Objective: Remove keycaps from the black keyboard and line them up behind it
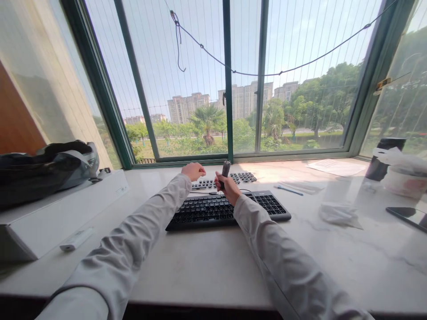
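A black keyboard (213, 211) lies on the white marbled counter (200, 266), and many of its key places look bare. Behind it, loose black keycaps (245, 177) lie in groups. My right hand (228, 186) is wrapped round a dark, short cylindrical tool (226, 170), held upright above the keyboard's back edge. To its left, my left hand (194, 171) hovers over the keycaps with its fingers bent together; whether anything small is between the fingertips cannot be made out. The two hands are apart.
On the left, a black bag (50, 171) rests on a white box (73, 213), with a small white object (77, 240) in front. At right are a blue pen (289, 190), a clear plastic bag (338, 214), a phone (408, 217) and a dark cup (383, 162). Windows stand behind.
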{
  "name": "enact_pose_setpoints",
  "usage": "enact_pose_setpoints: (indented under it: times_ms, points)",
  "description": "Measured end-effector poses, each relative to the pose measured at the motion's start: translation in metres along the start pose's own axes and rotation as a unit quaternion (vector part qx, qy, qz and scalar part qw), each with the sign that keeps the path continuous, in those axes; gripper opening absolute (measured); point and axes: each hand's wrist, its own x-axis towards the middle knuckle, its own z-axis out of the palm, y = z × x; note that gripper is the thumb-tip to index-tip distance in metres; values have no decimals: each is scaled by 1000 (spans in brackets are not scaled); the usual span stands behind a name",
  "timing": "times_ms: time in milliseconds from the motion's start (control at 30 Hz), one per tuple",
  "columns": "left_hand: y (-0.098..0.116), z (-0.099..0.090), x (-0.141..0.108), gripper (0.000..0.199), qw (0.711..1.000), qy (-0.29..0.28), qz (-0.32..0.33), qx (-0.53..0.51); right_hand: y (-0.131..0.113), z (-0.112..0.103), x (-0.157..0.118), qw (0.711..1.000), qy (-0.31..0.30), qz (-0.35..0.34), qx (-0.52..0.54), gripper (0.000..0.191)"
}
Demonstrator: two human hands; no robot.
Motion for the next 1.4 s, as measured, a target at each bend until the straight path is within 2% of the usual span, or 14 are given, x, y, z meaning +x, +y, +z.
enact_pose_setpoints:
  times_ms: [167, 267, 367, 433, 500, 633, 767, 967, 1100, 1400]
  points:
    - [13, -17, -62, 22, 995, -88, 31, -18, 0, 15, -9, 998, 3, 4, 60, 48]
    - [9, -12, -90, 24, 994, -78, 54, -52, 4, 21, -12, 998, -7, 23, 52, 51]
    - [1, 2, -102, 35, 975, -130, 106, -146, 10, 27, -14, 999, -7, 28, 42, 51]
    - [-4, 9, -103, 40, 957, -157, 145, -197, 13, 32, -15, 999, -12, 26, 44, 51]
    - [-8, 13, -100, 40, 945, -154, 178, -225, 14, 37, -17, 998, -21, 33, 45, 52]
    - [-15, 14, -94, 35, 935, -162, 204, -240, 13, 46, -23, 996, -19, 58, 62, 51]
    - [-19, 11, -94, 33, 941, -180, 206, -200, 14, 49, -26, 991, -8, 89, 104, 49]
    - [-18, 7, -96, 31, 950, -190, 193, -154, 21, 50, -26, 993, 9, 89, 76, 48]
    - [-18, 7, -96, 29, 950, -199, 189, -151, 22, 52, -26, 988, 12, 96, 122, 45]
    - [-22, 5, -95, 32, 938, -239, 190, -165, 27, 60, -26, 992, 27, 84, 93, 45]
